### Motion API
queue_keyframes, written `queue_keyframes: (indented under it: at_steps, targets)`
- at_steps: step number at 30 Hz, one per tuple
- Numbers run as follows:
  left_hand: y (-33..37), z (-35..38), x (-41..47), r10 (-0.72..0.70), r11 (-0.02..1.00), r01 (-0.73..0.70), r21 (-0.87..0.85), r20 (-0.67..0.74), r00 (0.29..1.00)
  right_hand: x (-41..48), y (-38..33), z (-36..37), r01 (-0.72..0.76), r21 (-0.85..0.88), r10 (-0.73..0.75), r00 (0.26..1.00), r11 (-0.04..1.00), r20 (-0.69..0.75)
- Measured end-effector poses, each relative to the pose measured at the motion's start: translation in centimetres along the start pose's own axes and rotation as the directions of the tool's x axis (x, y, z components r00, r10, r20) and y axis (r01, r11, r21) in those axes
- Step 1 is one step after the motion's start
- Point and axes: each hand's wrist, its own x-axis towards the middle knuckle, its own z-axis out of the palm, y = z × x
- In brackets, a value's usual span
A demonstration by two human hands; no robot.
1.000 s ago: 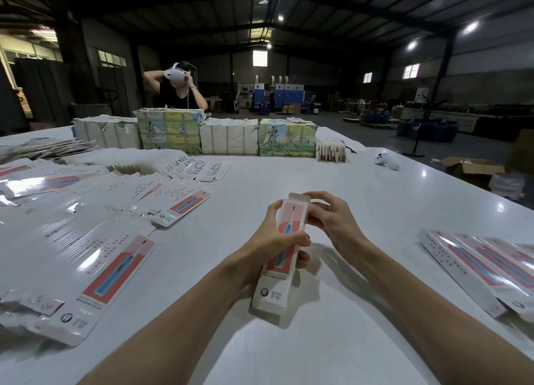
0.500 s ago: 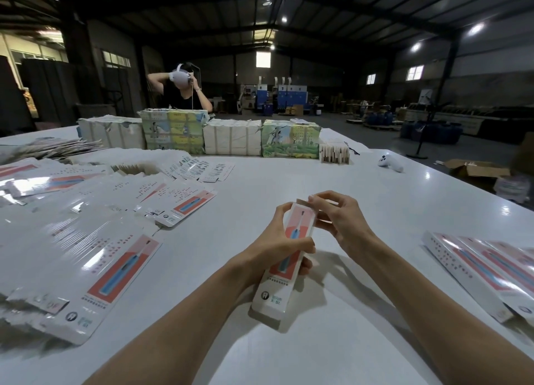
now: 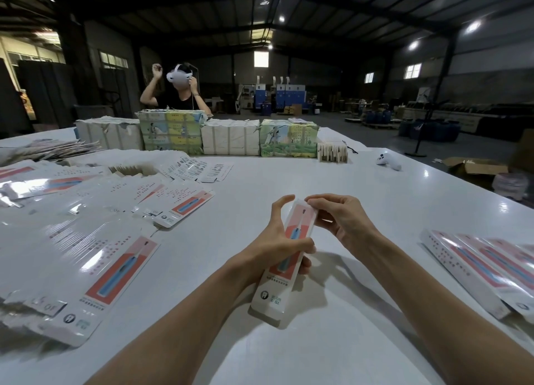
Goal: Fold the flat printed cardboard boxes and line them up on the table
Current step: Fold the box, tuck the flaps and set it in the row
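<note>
Since a second ago the left grip (image 3: 277, 240) has loosened its upper fingers, which now stand spread and curved beside the box's left edge. Its thumb lies across the printed front, and fingertips curl round from behind at the right edge, so it holds the folded box (image 3: 297, 224) by the middle. This long, slim, glossy white carton with a salmon panel and a blue toothbrush picture is tilted, its near end low over the white glossy desk (image 3: 289, 176); whether that end touches is hard to tell. At the box's far end the right grip (image 3: 344, 220) pinches with bent fingertips, hiding the end flap. Left of the left grip, flat boxes (image 3: 115, 269) lie overlapped and glaring with light, their small print unreadable. Right of the right grip, finished boxes (image 3: 476, 266) lie side by side, cut off by the frame edge. Beyond both grips, wrapped bundles (image 3: 231, 137) line the desk's far side.
</note>
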Motion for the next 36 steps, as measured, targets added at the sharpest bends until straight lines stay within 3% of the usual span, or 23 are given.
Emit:
queue_keyframes:
  at_steps: [9,14,19,31,34,36]
  targets:
    - [-0.1,-0.2,-0.1,0.025,1.0,-0.025,-0.016,-0.018,1.0,-0.4,0.0,0.4,-0.006,0.016,0.004,0.994,1.0,0.111]
    - [-0.2,-0.4,0.2,0.009,0.998,-0.015,-0.063,-0.093,0.996,-0.8,0.7,1.7,0.085,-0.065,-0.082,0.996,0.994,0.043]
    - [0.0,-0.6,-0.4,-0.051,0.987,0.043,-0.155,-0.046,0.998,-1.1,1.0,1.6,0.147,-0.12,-0.144,0.989,0.982,0.032]
    - [0.1,-0.4,-0.6,-0.095,0.975,0.081,-0.205,-0.057,0.994,-0.7,1.5,1.3,0.145,-0.115,-0.14,0.989,0.983,0.051]
    - [0.1,0.0,-0.6,-0.086,0.954,0.059,-0.295,-0.077,0.993,-0.6,1.8,1.6,0.164,-0.146,-0.158,0.986,0.976,0.053]
    - [0.5,0.4,-0.4,-0.077,0.924,0.014,-0.383,-0.151,0.985,-0.6,1.9,2.0,0.192,-0.263,-0.186,0.981,0.945,0.049]
